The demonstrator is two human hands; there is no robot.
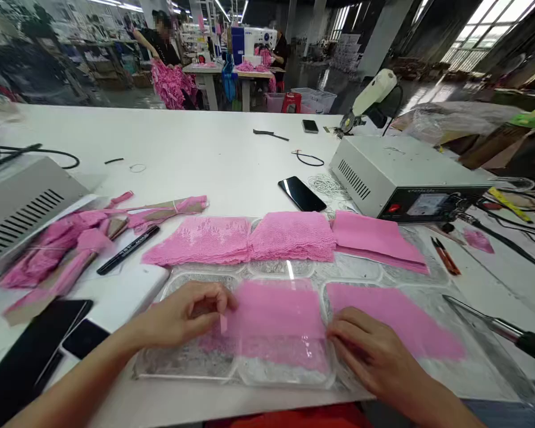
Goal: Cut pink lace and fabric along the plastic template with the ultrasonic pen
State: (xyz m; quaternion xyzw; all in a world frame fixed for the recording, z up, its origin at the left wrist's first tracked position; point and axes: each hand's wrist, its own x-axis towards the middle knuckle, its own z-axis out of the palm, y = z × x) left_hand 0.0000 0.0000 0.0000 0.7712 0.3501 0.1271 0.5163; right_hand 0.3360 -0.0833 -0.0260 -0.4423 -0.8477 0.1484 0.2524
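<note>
Between my two hands a thin, see-through pink fabric piece (279, 312) lies stretched over a clear plastic template (187, 365). My left hand (191, 315) pinches its left edge between thumb and fingers. At its right edge, the fingers of my right hand (365, 345) press together on it. Another pink fabric piece (401, 321) is spread flat to the right, beside my right hand. Behind my hands sit a pink lace stack (205, 241), a second lace stack (292, 236) and a plain pink stack (377, 241).
Right of me lies a tool with a metal tip and black handle (499, 327), near orange-handled tweezers (446, 255) and a grey power box (405, 172). A phone (302, 194) lies behind the stacks. On the left are a black marker (128, 249) and bundled pink fabric (71, 244).
</note>
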